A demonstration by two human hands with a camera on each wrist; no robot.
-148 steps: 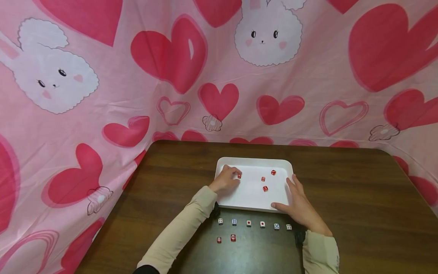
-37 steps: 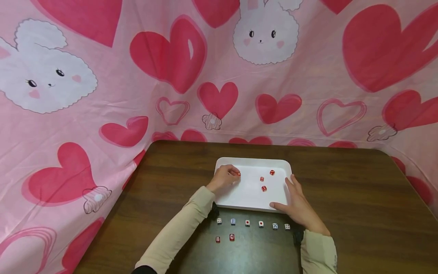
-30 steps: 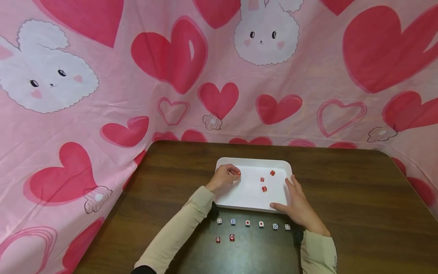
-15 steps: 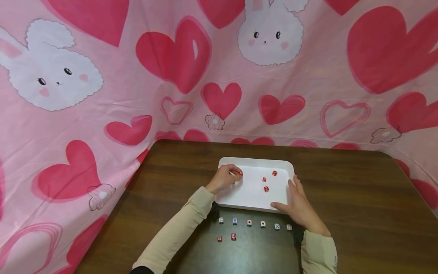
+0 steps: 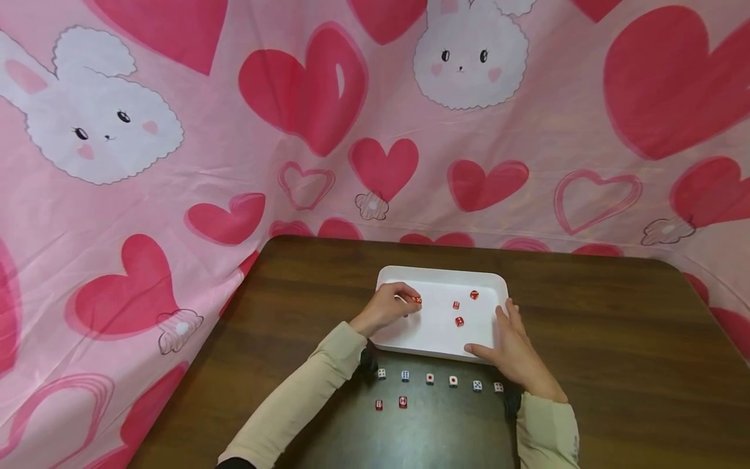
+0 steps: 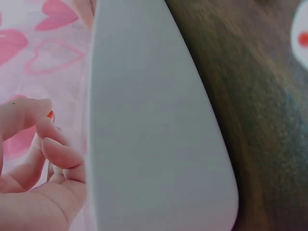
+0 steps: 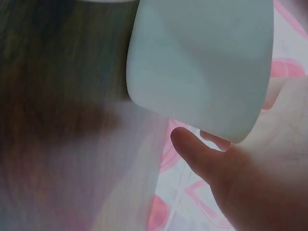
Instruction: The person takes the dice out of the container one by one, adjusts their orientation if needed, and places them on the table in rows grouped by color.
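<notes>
My left hand point(image 5: 389, 306) is over the left part of the white tray point(image 5: 436, 348), pinching a small red die point(image 5: 417, 300) between thumb and fingertips. In the left wrist view only a red sliver of that die point(image 6: 50, 114) shows between the fingers. Three more red dice lie in the tray's right half, one of them a die point(image 5: 459, 321) nearest the front. My right hand point(image 5: 518, 355) rests at the tray's front right corner, fingers extended along the right side and thumb by the front rim. The right wrist view shows its thumb point(image 7: 197, 151) beside the tray's outer wall.
In front of the tray, several white dice stand in a spaced row, among them one with a red pip point(image 5: 430, 378). Two red dice, including one at the left point(image 5: 379, 404), sit nearer me. The brown wooden table point(image 5: 316, 267) meets a pink heart-patterned cloth point(image 5: 328, 189) behind.
My left thumb and fingers have closed on the leftmost red die in the tray, and that hand has shifted slightly right with it. The right hand has stayed at the tray's corner.
</notes>
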